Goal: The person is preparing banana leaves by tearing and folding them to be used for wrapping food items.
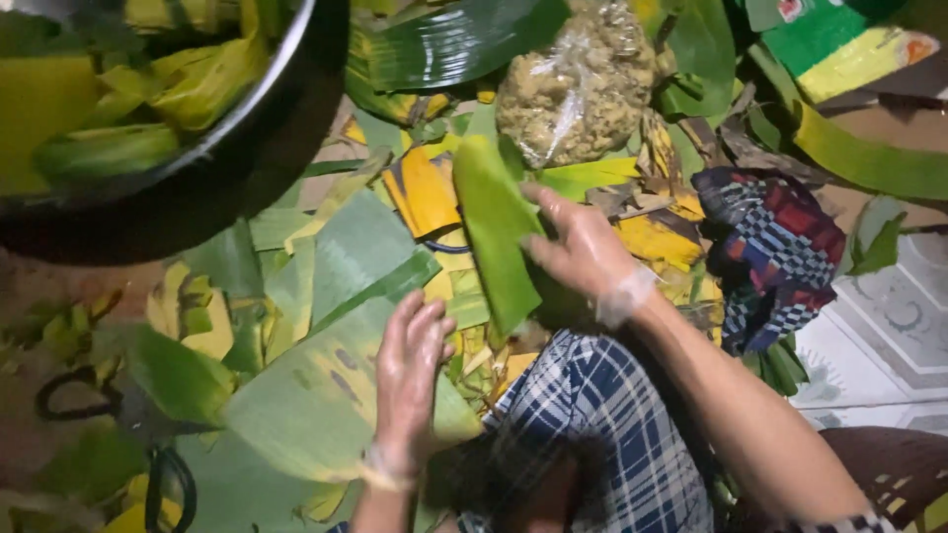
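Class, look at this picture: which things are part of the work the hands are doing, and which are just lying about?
In the work:
right hand on a green leaf strip
left hand on a broad pale leaf

Lying about:
bag of crumbly filling
metal bowl of wrapped bundles
checked cloth
scissors

I see a bright green banana-leaf strip [497, 232] in the right hand [583, 247], and a pale green leaf sheet with dark flecks [316, 390] under the left hand [410, 370]. Yellow and orange leaf scraps [425, 192] lie about. The clear plastic bag [583, 84] shows beige, crumbly filling. My lap cloth [592, 415] is navy-and-white plaid; the folded cloth [775, 252] is checked red, blue and white. The floor tile [894, 326] is white with grey ornament.
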